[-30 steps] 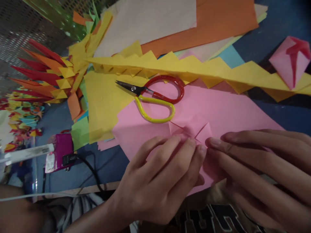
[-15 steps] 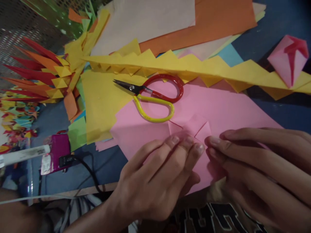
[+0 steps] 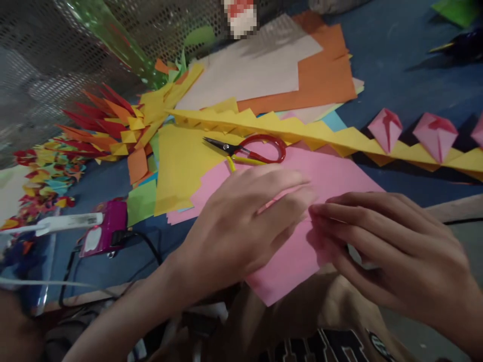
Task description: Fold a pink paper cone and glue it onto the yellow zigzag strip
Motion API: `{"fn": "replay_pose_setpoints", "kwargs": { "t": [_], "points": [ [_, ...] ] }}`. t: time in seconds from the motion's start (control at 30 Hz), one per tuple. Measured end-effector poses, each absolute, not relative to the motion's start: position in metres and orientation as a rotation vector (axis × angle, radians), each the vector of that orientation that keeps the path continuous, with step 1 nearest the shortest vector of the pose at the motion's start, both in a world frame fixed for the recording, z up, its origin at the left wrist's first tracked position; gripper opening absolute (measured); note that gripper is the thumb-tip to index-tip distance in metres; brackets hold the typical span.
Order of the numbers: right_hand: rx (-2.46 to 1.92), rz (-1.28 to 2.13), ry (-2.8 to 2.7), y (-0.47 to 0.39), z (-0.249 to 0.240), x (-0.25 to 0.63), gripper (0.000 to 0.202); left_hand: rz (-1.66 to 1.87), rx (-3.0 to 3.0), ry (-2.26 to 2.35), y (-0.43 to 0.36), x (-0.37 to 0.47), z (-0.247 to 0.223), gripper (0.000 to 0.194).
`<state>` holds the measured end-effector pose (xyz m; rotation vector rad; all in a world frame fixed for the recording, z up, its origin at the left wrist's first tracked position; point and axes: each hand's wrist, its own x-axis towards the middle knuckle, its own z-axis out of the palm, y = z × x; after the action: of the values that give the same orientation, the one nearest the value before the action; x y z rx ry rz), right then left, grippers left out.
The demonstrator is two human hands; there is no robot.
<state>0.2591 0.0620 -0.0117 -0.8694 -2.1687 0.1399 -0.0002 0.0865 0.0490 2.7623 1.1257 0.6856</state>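
Two flat, open hands, left [image 3: 241, 221] and right [image 3: 377, 241], on one pink sheet [image 3: 294, 256]; one scissors [image 3: 251, 150].

Inventory, located relative to the scissors [image 3: 251, 151]:

- Scissors: one pair, red and yellow handles.
- Hands: two; left hand [image 3: 241, 221] just below the scissors, right hand [image 3: 385, 246] below and to the right. Both flat on paper, fingers extended.
- Pink sheets [image 3: 339, 176]: one, directly beneath and below the scissors.
- Yellow zigzag strips [image 3: 302, 131]: one, just above, running far right.
- Folded pink pieces: two fully in view, [image 3: 385, 128] and [image 3: 434, 134], right of the scissors; a third cut off at the frame edge [image 3: 478, 131].
- Orange sheets [image 3: 324, 75]: one, above.
- Spiked paper models [image 3: 109, 125]: one, to the left.
- Magenta devices [image 3: 105, 231]: one, lower left.
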Motion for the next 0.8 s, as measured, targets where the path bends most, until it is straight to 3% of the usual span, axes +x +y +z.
{"fn": "replay_pose_setpoints", "kwargs": {
  "t": [0.13,0.4,0.53,0.8],
  "points": [
    [-0.849,0.166,-2.176,0.069,-0.010,0.256,0.020,0.367,2.819,1.020,0.105,0.010,0.041,0.029],
    [-0.958,0.346,-2.216,0.080,0.002,0.255,0.007,0.248,2.734,1.077,0.104,0.017,0.044,0.021],
    [-1.047,0.348,-2.198,0.080,0.006,0.254,0.012,0.256,2.803,1.049,0.104,0.017,0.047,0.027],
    [-1.026,0.353,-2.196,0.077,0.003,0.252,0.016,0.434,2.564,1.009,0.097,0.010,0.046,0.018]
  ]
}}
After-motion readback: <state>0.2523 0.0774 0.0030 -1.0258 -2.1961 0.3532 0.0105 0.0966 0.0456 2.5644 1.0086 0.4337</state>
